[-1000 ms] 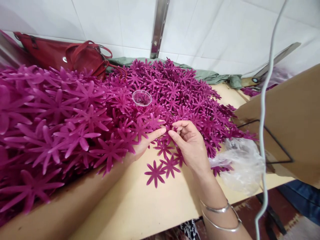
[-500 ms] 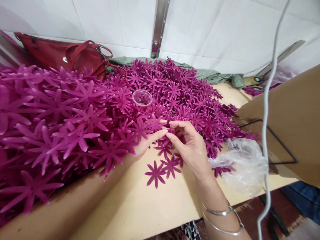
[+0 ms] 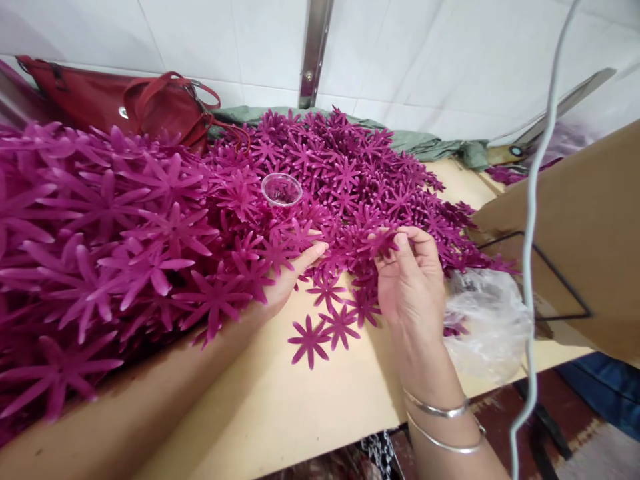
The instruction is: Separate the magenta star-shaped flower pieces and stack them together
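Observation:
My right hand [image 3: 413,280] pinches a magenta artificial flower piece [image 3: 384,242] by one petal, between thumb and fingers, above the pile. To its left, my left hand [image 3: 293,277] lies against the heap with its thumb and a finger closed on another flower piece [image 3: 303,235]; its other fingers are hidden under petals. A big pile of the same flower pieces [image 3: 345,175] surrounds both hands. Several loose ones, such as a star-shaped flower [image 3: 309,342], lie on the pale tabletop [image 3: 280,400] below the hands.
A clear plastic cup [image 3: 281,190] sits among the petals. Behind are a red handbag [image 3: 100,100] and green cloth [image 3: 425,145]. Right of the pile are a crumpled plastic bag [image 3: 493,327] and a cardboard box [image 3: 570,233]. A white cable [image 3: 533,220] hangs in front.
My right hand has moved right, away from my left hand, and now holds a flower piece up. My left hand has stayed near the same spot.

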Demonstrator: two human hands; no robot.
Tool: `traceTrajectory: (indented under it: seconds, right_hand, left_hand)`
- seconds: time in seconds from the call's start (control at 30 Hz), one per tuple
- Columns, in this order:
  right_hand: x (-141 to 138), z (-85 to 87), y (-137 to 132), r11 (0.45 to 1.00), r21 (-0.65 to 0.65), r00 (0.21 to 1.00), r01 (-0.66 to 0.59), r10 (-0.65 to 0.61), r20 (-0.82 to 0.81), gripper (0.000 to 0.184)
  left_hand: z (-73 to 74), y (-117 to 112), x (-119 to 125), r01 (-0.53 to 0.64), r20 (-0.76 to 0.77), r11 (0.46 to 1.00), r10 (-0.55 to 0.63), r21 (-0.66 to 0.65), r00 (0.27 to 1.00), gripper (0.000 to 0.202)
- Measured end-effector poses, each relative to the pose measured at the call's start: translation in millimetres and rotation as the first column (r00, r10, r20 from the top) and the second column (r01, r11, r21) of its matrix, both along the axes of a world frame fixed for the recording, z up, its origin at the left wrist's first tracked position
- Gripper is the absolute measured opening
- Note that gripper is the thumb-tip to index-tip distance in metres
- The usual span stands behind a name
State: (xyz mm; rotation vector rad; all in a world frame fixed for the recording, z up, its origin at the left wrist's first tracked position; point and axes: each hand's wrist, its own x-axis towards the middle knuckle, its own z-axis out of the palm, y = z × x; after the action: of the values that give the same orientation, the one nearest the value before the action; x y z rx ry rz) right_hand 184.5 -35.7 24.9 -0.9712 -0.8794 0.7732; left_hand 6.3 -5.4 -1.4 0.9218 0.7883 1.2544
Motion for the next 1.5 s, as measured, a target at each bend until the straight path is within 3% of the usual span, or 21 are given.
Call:
traceTrajectory:
  seconds: [0.17, 0.3, 0.53, 0.7, 0.9, 1.13, 1.5]
  right_hand:
    - [8, -7.5, 3, 0.987, -0.097, 0.987, -0.125, 0.114, -0.114, 0.018]
    - [6, -1.8, 2, 0.937, -0.178, 0.936, -0.3, 0.253, -0.245, 0.046]
    - [-3, 0.5, 0, 0.981, -0.135, 0.986, -0.142, 0.129, -0.102, 0.04]
    - [-9, -1.9, 0, 0.982, -0.146, 0.991, -0.121, 0.111, -0.075, 0.033]
    - [-16, -2.7, -2, 0.972, -0.158, 0.984, -0.171, 0.176, 0.017, 0.041]
    - [-15, -3.6, -6, 0.959, -0.253, 0.967, -0.127, 0.177, 0.185, 0.022]
    - [-22, 10.9, -18, 0.915, -0.343, 0.904, -0.212, 0.317, 0.286, 0.037]
  left_hand:
    - [6.7, -2, 2, 0.025, 0.035, 1.0, -0.024, -0.015, 0.999, 0.039]
    - [17.1, -4, 3, 0.078, 0.106, 0.995, -0.072, -0.058, 0.992, 0.038]
    - [17.6, -3, -2, 0.101, 0.165, 0.992, -0.087, -0.078, 0.982, 0.029]
    - [16.9, -4, -2, 0.101, 0.179, 0.993, -0.088, -0.067, 0.98, 0.027]
    - [17.0, -6, 0, 0.08, 0.189, 0.994, -0.065, -0.071, 0.98, 0.029]
    - [14.5, -4, 1, 0.096, 0.192, 0.993, -0.081, -0.068, 0.978, 0.027]
    - [11.9, -3, 1, 0.087, 0.169, 0.995, -0.076, -0.058, 0.983, 0.032]
